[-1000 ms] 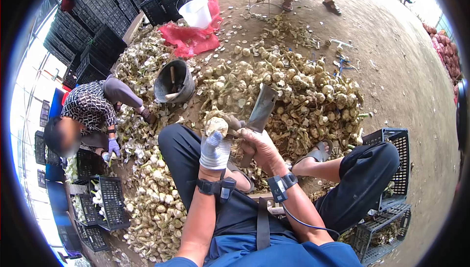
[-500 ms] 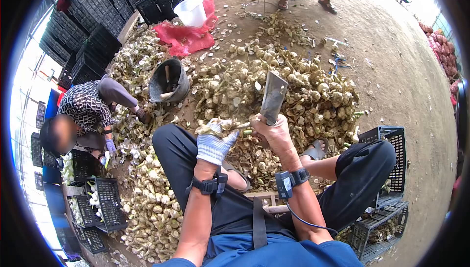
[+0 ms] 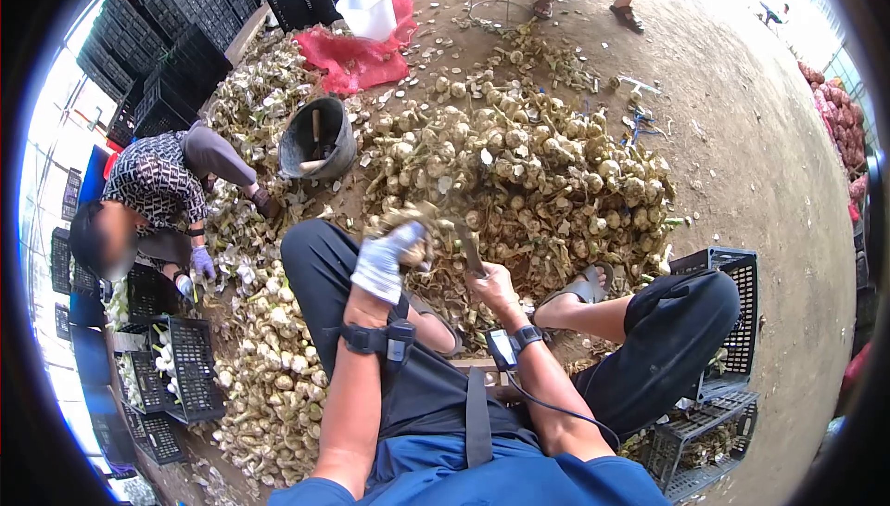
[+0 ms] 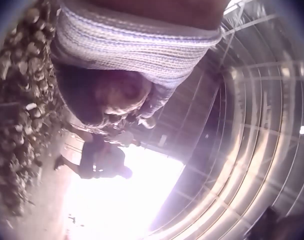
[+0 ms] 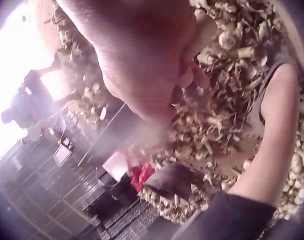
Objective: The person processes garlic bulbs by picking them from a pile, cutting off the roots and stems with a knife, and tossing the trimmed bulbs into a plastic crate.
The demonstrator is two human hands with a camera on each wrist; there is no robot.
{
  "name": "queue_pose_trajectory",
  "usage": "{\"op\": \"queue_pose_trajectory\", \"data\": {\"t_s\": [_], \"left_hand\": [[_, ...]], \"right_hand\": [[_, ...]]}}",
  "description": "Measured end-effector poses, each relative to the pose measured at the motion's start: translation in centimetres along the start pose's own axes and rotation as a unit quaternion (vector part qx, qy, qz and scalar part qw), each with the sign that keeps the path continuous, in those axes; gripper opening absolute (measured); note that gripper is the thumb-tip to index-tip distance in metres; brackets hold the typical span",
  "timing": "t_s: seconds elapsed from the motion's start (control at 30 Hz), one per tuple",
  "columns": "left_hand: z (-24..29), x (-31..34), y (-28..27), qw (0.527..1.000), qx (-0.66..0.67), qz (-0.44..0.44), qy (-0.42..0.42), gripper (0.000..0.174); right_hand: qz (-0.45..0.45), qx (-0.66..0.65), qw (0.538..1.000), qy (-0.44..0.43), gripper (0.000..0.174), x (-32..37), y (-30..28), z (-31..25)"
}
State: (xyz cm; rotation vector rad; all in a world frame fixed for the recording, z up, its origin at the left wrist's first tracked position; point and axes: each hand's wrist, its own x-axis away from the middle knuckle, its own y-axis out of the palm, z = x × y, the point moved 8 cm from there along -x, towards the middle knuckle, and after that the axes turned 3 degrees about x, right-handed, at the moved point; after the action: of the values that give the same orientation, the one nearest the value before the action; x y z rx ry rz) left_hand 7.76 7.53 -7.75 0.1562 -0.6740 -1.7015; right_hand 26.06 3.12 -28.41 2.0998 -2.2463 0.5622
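My gloved left hand (image 3: 382, 263) holds a garlic bulb (image 3: 410, 228) with its stalk over my left knee. In the left wrist view the white knit glove (image 4: 137, 45) wraps round that dirty bulb (image 4: 114, 100). My bare right hand (image 3: 491, 288) grips the handle of a cleaver (image 3: 467, 246). Its blade is blurred and low, right beside the held bulb. The right wrist view shows the right hand (image 5: 142, 65) close up, with the blurred cleaver blade (image 5: 119, 132) below it.
A big garlic pile (image 3: 528, 167) lies ahead, and more garlic (image 3: 278, 367) at my left. A black bucket (image 3: 315, 140), a white bucket (image 3: 369, 10), a red sack (image 3: 357, 59) and stacked black crates (image 3: 176, 51) stand beyond. Another worker (image 3: 153, 200) crouches left. More crates (image 3: 742, 320) sit right.
The cleaver was raised upright over the pile; it has swung down to the bulb in my left hand. Both hands have dropped and moved slightly left.
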Motion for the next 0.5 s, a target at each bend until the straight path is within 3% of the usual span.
{"op": "queue_pose_trajectory", "data": {"t_s": [0.07, 0.1, 0.13, 0.2, 0.27, 0.3, 0.4, 0.5], "left_hand": [[3.1, 1.8, -0.3, 0.973, 0.221, -0.010, 0.060, 0.041], [5.4, 2.3, -1.5, 0.913, 0.390, -0.068, 0.100, 0.045], [9.0, 3.6, -1.8, 0.827, 0.498, -0.218, 0.146, 0.059], [15.6, 7.4, -3.6, 0.740, 0.570, -0.264, 0.240, 0.085], [18.0, 9.8, -5.6, 0.738, 0.532, -0.242, 0.338, 0.106], [17.8, 10.0, -6.1, 0.743, 0.527, -0.229, 0.343, 0.109], [15.5, 7.9, -3.2, 0.814, 0.456, -0.221, 0.283, 0.115], [11.8, 4.9, -2.4, 0.847, 0.441, -0.148, 0.257, 0.109]], "right_hand": [[0.056, -0.029, 0.993, 0.103, 0.016, 1.3, -1.8, 2.8], [0.094, 0.057, 0.988, 0.104, 0.018, 1.3, -3.2, 3.2], [0.131, 0.143, 0.975, 0.106, 0.020, 1.3, -4.8, 3.6], [0.205, 0.244, 0.942, 0.107, 0.024, 0.3, -6.7, 5.4], [0.208, 0.280, 0.935, 0.066, 0.025, -1.6, -6.9, 4.7], [0.203, 0.296, 0.932, 0.049, 0.028, -2.6, -6.7, 4.2], [0.200, 0.342, 0.918, 0.013, 0.031, -5.1, -5.4, 2.2], [0.172, 0.395, 0.902, -0.019, 0.031, -7.7, -3.9, 0.4]]}}
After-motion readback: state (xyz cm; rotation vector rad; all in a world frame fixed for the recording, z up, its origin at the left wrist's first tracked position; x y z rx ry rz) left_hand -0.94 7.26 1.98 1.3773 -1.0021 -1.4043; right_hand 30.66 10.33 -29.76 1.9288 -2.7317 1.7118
